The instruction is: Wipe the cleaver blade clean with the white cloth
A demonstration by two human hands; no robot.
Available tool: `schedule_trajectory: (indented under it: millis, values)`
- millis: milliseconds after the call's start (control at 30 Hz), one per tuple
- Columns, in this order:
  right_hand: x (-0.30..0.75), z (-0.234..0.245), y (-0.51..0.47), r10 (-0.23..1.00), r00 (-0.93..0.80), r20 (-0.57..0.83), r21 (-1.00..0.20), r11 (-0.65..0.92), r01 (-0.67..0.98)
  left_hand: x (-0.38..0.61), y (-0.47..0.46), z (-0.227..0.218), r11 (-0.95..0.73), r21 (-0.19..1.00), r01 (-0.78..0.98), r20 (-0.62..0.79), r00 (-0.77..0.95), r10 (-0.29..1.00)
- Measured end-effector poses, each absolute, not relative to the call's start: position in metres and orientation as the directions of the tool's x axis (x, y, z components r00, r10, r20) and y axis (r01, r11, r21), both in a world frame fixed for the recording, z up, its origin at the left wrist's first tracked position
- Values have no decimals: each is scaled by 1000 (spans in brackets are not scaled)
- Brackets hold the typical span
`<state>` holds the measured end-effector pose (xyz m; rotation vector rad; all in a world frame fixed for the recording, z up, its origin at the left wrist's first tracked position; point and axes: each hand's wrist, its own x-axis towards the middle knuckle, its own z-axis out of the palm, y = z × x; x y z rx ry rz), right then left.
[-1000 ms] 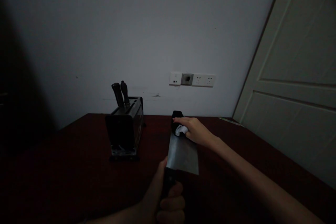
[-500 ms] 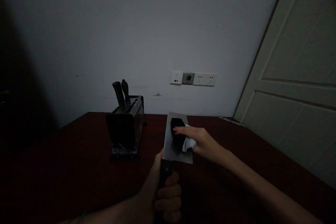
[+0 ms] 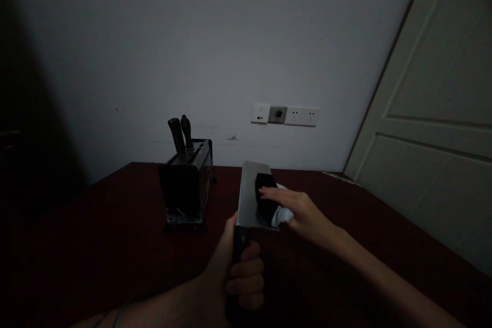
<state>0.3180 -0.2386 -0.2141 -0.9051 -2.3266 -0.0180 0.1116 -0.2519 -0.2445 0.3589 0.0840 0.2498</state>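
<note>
A cleaver (image 3: 249, 192) with a broad grey blade and a black handle points away from me above the table. My left hand (image 3: 240, 277) is wrapped round its handle, thumb up against the blade's base. On the right part of the blade lies a black and white cloth (image 3: 266, 200). My right hand (image 3: 298, 210) presses this cloth against the blade, fingers over the dark part, with the white part bunched beneath the palm. The cloth hides the blade's right edge.
A knife block (image 3: 184, 184) with two black-handled knives (image 3: 180, 136) stands on the dark red table (image 3: 126, 246) to the left. Behind is a pale wall with a row of sockets (image 3: 286, 115). A panelled door (image 3: 434, 128) rises at the right. The light is dim.
My right hand and the cloth have slid to the right across the blade, baring more of its left side. The cleaver has shifted slightly left and up.
</note>
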Motion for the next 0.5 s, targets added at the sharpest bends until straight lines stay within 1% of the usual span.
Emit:
schedule_trajectory:
  millis: [100,167,267,333,433,500]
  values:
    - [305,-220,-262,538,-635,555,-225,831,508,113,-249,-241,896,359,-261,-60,952,301]
    - [303,-219,-267,536,-640,551,-244,836,491,113,-249,-241,894,368,-256,-56,953,296]
    - [313,-212,-257,571,-609,550,-241,807,539,113,-252,-245,887,388,-250,1,963,270]
    - [325,-204,-244,593,-566,572,-218,776,592,112,-256,-249,886,407,-220,45,974,221]
    - [343,-191,-226,629,-477,614,-200,708,677,109,-262,-251,895,422,-144,47,989,137]
    - [350,-184,-220,643,-444,624,-196,679,707,107,-265,-250,894,425,-142,49,990,133]
